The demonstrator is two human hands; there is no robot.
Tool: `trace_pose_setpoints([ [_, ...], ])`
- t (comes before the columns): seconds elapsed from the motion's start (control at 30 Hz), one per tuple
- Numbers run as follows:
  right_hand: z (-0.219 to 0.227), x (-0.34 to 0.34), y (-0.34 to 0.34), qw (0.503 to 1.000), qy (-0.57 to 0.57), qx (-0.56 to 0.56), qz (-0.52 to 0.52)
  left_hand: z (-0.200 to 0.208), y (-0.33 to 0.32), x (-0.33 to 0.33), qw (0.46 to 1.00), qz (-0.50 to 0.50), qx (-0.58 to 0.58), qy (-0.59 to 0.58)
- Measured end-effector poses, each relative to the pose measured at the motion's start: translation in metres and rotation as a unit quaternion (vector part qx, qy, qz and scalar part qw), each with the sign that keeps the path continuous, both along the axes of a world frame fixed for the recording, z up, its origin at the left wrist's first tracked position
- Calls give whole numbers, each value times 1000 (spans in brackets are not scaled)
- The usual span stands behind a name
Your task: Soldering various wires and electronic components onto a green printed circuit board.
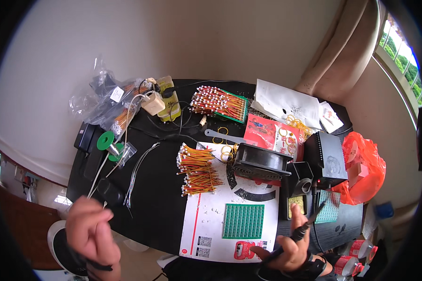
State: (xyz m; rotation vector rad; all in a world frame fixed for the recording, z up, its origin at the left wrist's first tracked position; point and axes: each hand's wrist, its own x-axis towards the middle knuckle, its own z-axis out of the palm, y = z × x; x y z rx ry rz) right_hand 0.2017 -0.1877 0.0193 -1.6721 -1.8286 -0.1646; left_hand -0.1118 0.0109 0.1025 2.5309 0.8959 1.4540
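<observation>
My right hand (pixel 290 246) is closed around the dark handle of a soldering iron (pixel 303 229), whose tip points up and to the right. To its left, a green circuit board (pixel 243 221) with rows of pads lies on a white printed sheet (pixel 197 224). My left hand (pixel 93 229) hovers off the table's left front edge, fingers curled together; whether anything thin is in them is hidden. Beyond it are a green spool of solder wire (pixel 106 140) and a dark rounded object (pixel 110 191). Bundles of red and yellow wires with white connectors (pixel 197 168) rest on the sheet's far left corner.
A black fan (pixel 261 161), a soldering iron stand (pixel 299 180) and a black box (pixel 325 157) stand at right, beside an orange plastic bag (pixel 363 168). More wires lie on a board (pixel 219 103) at the back. Cables and a white adapter (pixel 153 103) sit back left.
</observation>
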Motion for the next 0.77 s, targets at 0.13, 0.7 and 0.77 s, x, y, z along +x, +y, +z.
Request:
trace_pose_setpoints([
  [0.13, -4, 16, -24, 995, -21, 78, -63, -13, 39, 71, 771, -220, -521, -293],
  [0.7, -23, 24, -9, 995, 48, 31, 79, -108, 40, 128, 951, -171, -107, 233],
  [0.77, -24, 21, -8, 996, 73, 23, 52, -113, 44, 127, 936, -203, -116, 263],
])
